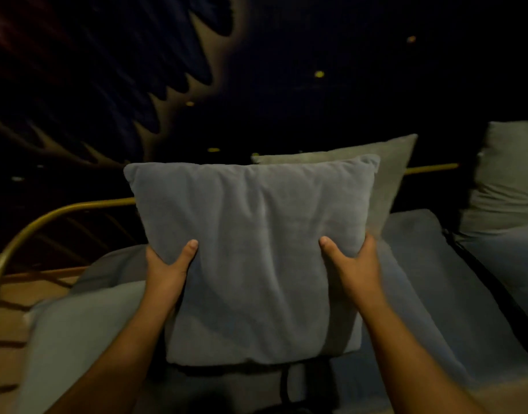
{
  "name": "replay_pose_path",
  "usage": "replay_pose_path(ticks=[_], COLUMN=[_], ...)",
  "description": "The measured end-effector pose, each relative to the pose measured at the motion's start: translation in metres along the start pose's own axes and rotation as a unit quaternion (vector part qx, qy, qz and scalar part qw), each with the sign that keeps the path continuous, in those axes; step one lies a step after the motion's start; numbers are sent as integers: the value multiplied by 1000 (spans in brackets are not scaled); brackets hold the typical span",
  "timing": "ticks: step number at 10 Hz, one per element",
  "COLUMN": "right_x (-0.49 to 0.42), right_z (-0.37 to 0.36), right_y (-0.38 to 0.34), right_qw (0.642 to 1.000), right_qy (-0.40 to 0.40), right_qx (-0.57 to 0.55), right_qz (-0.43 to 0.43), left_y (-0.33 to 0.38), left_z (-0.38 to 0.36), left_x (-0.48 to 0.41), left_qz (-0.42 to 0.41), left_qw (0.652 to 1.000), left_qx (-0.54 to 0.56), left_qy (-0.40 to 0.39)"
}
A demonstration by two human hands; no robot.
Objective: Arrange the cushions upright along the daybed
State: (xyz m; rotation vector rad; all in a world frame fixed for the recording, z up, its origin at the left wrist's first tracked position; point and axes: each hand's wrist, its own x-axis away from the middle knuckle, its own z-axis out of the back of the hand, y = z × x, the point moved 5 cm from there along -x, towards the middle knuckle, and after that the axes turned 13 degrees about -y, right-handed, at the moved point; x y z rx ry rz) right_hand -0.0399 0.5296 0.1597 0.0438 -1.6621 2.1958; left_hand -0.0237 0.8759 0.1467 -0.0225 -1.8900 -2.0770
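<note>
While the dim light is hiding much of the gold-railed daybed (62,209), the left hand (167,268) and right hand (350,265) are gripping a soft square blue-grey fabric cushion (253,249) by its sides, holding it upright above the near seat. Next, it probably needs setting against the far rail, left of the leaning grey cushion (388,174).

Held cushion (250,249) in front, second cushion (388,174) behind it, third cushion (507,180) far right on daybed (430,279).
</note>
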Motion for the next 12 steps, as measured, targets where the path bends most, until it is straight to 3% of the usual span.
replay_pose_path(ticks=[3, 6, 8, 10, 11, 12], right_x=[-14, -41, -57, -57, -68, -76], right_z=[-191, -339, -418, -473, -473, -458], right_y=[-77, -109, -73, -29, -36, -44], right_qw=[985, 972, 964, 916, 928, 926], right_qy=[-137, -174, -241, -391, -361, -356], right_qx=[-25, -29, -14, 88, 93, 121], right_qz=[105, 155, 114, 25, 15, 2], left_y=[27, 34, -17, -81, -96, -99], left_z=[179, 295, 334, 321, 297, 281], left_x=[-45, -133, -159, -158, -156, -150], left_qz=[-27, -15, 52, 149, 173, 196], left_qw=[998, 996, 990, 986, 977, 972], left_qx=[-5, 26, 38, -53, -115, -111], left_qy=[64, 80, 128, 46, 44, 59])
